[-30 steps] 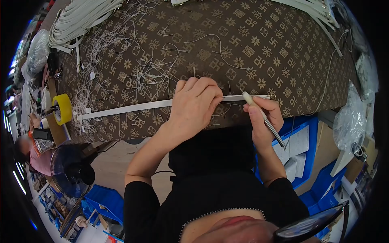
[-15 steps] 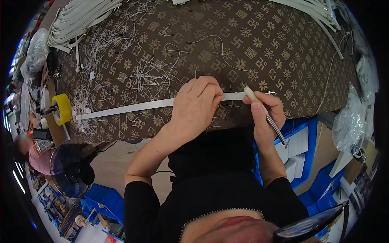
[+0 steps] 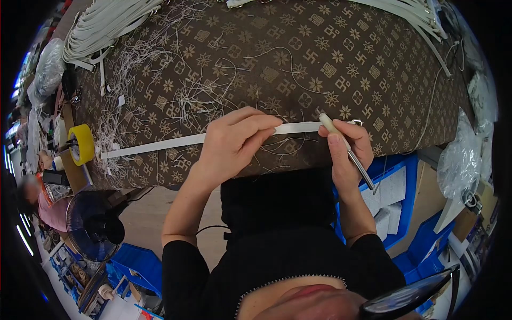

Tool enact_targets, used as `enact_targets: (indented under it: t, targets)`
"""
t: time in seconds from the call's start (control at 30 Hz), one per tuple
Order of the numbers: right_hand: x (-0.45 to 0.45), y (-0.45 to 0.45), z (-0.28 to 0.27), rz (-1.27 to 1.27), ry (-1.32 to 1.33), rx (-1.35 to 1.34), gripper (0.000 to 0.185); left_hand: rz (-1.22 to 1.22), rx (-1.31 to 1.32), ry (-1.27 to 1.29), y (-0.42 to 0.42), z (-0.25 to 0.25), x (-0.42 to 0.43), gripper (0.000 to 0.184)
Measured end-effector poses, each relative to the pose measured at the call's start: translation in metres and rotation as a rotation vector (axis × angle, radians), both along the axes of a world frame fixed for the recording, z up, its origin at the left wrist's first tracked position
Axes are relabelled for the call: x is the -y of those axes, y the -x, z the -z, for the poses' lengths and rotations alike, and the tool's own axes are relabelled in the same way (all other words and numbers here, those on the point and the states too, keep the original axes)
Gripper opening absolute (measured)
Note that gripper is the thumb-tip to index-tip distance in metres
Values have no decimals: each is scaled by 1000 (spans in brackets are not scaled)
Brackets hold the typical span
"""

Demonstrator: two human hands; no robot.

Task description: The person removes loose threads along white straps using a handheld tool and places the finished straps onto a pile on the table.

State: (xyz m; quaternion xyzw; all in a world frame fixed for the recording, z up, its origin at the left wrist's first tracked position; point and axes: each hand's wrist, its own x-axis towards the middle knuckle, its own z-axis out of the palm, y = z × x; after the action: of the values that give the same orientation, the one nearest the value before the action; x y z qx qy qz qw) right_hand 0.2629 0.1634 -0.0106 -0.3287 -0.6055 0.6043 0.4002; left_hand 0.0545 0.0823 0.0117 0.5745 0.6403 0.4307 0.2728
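White strap (image 3: 160, 146), laid almost straight across the near side of the dark, patterned cloth (image 3: 384, 96), and both hands are on the job! Its left end sits among loose threads (image 3: 197, 98), close to the yellow tape roll (image 3: 81, 144); at the other end, a small metal buckle (image 3: 357, 122) peeps out just beyond the right hand (image 3: 351, 146).

That right hand has a firm grip on a slim tool (image 3: 360, 169), pale at the upper end, metallic below, slanting down towards the body between thumb and fingers. Its fingertips are right by the strap near the buckle.

Over to the left hand (image 3: 229, 144): it arches across the middle of the strap, thumb and forefinger drawn in narrow, tips together at the white band. Whether they pinch the strap or a fine thread, I can't honestly tell from up here.

Around them, a thick bundle of pale straps (image 3: 109, 32) is heaped at the far left, more straps (image 3: 408, 9) drape at the far right, and a blue bin (image 3: 411, 186) stands below the table edge, just beside the right forearm.
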Motion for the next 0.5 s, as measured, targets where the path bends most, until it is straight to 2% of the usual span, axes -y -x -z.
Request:
enact_targets:
  t: [0.13,0.2,0.23,0.4,0.5]
  targets:
    - [0,0,2,-3,-6,-8,22,81,-119,-14,8,-7,5,21]
    - [0,0,2,-5,-6,-24,22,196,-472,7,11,-17,4,24]
    - [0,0,2,-8,-6,-23,22,194,-472,7,13,-20,4,24]
    - [-1,-1,4,-8,-41,-10,23,301,-823,98,13,-34,2,16]
    - [0,0,3,1,-36,-9,23,297,-756,73,14,-34,0,10]
